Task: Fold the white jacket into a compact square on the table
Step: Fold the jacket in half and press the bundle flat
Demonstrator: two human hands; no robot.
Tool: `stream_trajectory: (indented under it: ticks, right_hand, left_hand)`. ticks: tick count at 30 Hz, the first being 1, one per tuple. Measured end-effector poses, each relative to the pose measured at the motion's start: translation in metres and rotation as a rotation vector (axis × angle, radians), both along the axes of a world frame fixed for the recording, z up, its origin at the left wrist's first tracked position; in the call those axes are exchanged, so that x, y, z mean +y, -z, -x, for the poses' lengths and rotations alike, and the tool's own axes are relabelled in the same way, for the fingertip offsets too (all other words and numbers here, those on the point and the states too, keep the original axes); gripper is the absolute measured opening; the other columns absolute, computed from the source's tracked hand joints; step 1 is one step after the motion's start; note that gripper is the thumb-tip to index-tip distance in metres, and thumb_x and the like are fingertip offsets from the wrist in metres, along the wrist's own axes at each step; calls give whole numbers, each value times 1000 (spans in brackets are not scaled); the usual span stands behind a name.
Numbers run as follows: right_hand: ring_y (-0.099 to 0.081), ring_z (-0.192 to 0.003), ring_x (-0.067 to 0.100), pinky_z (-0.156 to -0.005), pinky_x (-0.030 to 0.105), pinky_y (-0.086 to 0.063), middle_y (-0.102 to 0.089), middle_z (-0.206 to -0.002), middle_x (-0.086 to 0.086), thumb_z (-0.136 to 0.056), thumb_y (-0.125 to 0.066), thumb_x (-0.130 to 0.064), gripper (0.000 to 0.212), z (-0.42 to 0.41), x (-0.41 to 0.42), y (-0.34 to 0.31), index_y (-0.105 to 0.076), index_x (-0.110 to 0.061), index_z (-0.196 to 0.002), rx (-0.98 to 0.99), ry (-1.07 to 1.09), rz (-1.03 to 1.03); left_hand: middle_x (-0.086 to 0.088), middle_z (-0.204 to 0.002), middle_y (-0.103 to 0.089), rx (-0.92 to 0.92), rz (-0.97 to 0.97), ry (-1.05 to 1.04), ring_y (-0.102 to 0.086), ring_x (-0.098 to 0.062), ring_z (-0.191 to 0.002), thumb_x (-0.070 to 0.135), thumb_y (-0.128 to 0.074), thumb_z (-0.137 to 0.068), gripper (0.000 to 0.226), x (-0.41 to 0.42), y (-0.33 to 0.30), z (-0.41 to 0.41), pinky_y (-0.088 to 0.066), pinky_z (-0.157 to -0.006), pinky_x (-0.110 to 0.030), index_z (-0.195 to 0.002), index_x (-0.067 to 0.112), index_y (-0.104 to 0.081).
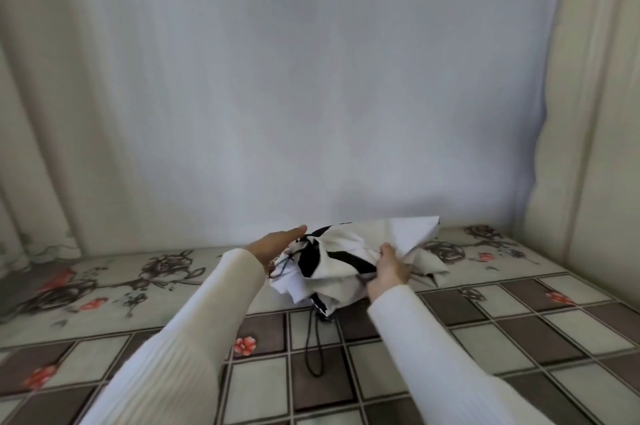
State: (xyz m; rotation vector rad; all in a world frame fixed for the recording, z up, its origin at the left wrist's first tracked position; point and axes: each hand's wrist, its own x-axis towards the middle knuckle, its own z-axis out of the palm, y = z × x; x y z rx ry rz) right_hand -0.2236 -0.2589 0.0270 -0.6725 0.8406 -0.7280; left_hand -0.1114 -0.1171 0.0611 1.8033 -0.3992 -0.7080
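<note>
Head view shows a crumpled white fabric jacket with black panels (349,261) bunched in a loose heap toward the far side of the table with a floral and checked brown-and-cream cloth (519,327). The left hand (275,244), in a white ribbed sleeve (194,338), lies flat and spread wide against the left side of the heap, fingers straight. The right hand (389,270) is closed around a fold of the jacket at its right side, lifting a pale flap. A thin black drawstring cord (313,345) trails from the jacket toward the near edge. Pale curtains (311,78) hang behind.
</note>
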Motion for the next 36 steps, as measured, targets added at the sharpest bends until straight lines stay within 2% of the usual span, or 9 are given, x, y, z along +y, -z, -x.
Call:
stream_trajectory:
  ticks: [2,3,6,15,24,26,29,33,36]
  right_hand:
    - [-59,-93,25,-75,32,-46,-59,-106,12,-90,-59,-25,45,-5,22,4,-52,5,-124,-42,35,-66]
    - [-61,-99,28,-77,33,-47,-61,-114,15,-91,-58,-25,45,-6,33,6,-51,3,-126,-89,51,-109]
    - [-61,-110,34,-82,38,-50,-58,-127,19,-92,-57,-25,47,-13,63,9,-47,2,-129,-162,89,-184]
    - [-61,-105,37,-83,40,-50,-59,-122,25,-89,-55,-24,48,-23,96,40,-49,7,-125,-43,28,-201]
    - [-54,-119,33,-97,50,-44,-58,-123,13,-88,-47,-44,46,-6,78,57,-52,-12,-122,21,-580,-308]
    - [-53,-116,33,-94,53,-43,-56,-114,13,-87,-51,-44,39,7,70,53,-54,-13,-110,48,-756,-241]
    - [-68,-82,30,-73,42,-57,-61,-102,18,-89,-50,-47,40,26,51,49,-54,-9,-102,184,-1031,11]
    - [-73,-61,12,-50,17,-56,-54,-131,28,-95,-34,-53,56,39,39,33,-58,-2,-96,435,-1483,379]
    - [-72,-58,7,-48,14,-55,-60,-117,26,-100,-28,-46,62,40,33,9,-57,7,-114,439,-1601,596]
  left_hand:
    - [-12,-128,-60,-89,-37,3,-52,-26,-124,46,-50,-91,52,-4,-2,1,-39,-108,-41,-126,7,-56]
    - [-12,-138,-53,-144,-66,-4,-47,-28,-130,45,-49,-93,56,-5,-2,2,-34,-113,-41,-132,6,-51]
    - [-11,-134,-55,-264,-144,-43,-52,-27,-123,44,-51,-92,53,-4,4,-1,-40,-107,-33,-130,7,-52]
    - [-12,-131,-57,-274,-214,-95,-55,-27,-119,28,-64,-86,49,15,31,-16,-41,-102,-32,-128,4,-54]
    - [-8,-144,-43,-332,-352,-2,-41,-25,-133,26,-59,-91,58,24,52,-8,-31,-108,-30,-140,8,-34]
    - [-10,-142,-45,-334,-351,-5,-43,-25,-132,23,-59,-91,55,22,51,-10,-32,-106,-29,-138,7,-38]
    - [-10,-143,-44,-329,-352,-1,-41,-26,-133,23,-60,-90,54,21,48,-13,-31,-113,-33,-138,8,-41]
    - [-8,-145,-42,-351,-411,28,-40,-26,-134,28,-61,-89,58,23,47,-15,-28,-115,-36,-140,11,-40]
    - [-5,-147,-40,-370,-523,72,-39,-24,-135,33,-64,-85,62,27,47,-17,-27,-115,-31,-140,15,-41]
